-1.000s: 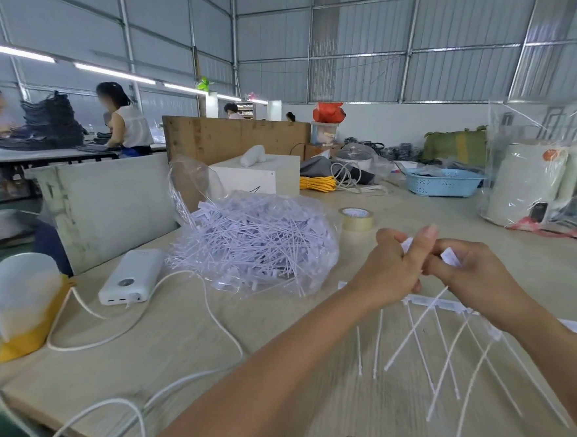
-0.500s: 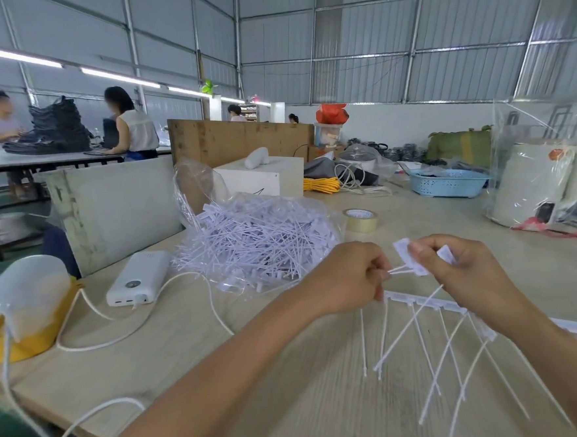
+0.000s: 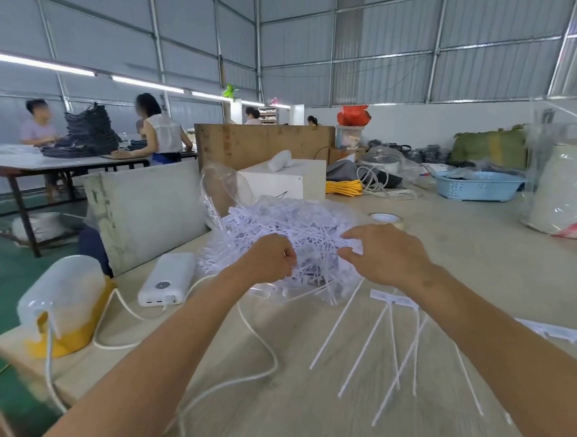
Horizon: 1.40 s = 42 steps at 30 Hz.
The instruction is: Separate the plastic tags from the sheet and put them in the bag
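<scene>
Bulging clear bag (image 3: 224, 195) of white tags (image 3: 301, 231), hands at its mouth

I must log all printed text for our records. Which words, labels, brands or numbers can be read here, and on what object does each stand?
None can be read.
White power bank: a round mark on top, too blurred.
White box: a dark mark on its front, half hidden, not legible.

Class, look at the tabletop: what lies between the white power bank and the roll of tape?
In the head view, the clear bag heaped with white plastic tags lies between the power bank and the tape roll.
</scene>
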### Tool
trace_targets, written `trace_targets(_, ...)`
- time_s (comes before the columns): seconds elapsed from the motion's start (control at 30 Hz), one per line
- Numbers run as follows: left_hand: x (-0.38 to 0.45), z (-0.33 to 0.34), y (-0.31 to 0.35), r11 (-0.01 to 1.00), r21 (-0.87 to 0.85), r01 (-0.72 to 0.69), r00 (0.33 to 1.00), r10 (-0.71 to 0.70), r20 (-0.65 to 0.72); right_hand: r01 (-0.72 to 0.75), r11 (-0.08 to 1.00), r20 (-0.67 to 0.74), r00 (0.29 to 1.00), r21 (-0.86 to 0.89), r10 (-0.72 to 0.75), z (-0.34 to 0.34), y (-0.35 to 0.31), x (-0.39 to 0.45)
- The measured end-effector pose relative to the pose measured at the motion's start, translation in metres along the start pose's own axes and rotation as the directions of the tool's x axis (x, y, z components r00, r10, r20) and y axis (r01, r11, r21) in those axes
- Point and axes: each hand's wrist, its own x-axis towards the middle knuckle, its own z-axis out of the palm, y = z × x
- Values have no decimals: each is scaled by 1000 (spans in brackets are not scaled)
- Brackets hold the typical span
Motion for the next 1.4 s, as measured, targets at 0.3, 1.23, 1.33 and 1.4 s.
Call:
trace_targets(0.3,62,25,18,999,-40,-20,950,6,-312,-155,988,-19,988,-26,155,-5,11,0)
trace_targets(1.23,49,24,28,888,402,-224,928,68,366,-24,999,87,996,27,22,11,41,-20)
trace_targets(1.33,44,26,12,712,652,-260,944,48,325,-21,999,99,995,34,18,13,44,-21)
trace_targets(1.4,47,31,5,695,688,-209,975,91,204,-16,1000,92,996,23,14,14,44,-21)
